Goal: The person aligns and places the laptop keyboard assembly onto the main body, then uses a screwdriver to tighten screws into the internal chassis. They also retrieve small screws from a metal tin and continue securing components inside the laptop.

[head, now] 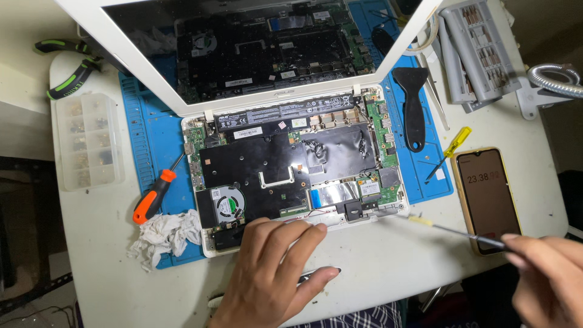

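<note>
A white table [109, 255] is carrying a blue work mat [152, 140]. On the mat an opened white laptop [291, 176] is lying with its inner boards showing. The left hand [273, 273] is resting with spread fingers on the laptop's front edge, gripping nothing. The right hand [546, 273] is pinching a thin screwdriver [452, 229], its tip near the laptop's front right corner. A phone [489, 197] is lying under the shaft. An orange screwdriver [155, 197] and a crumpled cloth [164, 234] are lying to the left.

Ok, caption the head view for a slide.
Left hand rests on opened laptop; right hand holds thin screwdriver.
</note>
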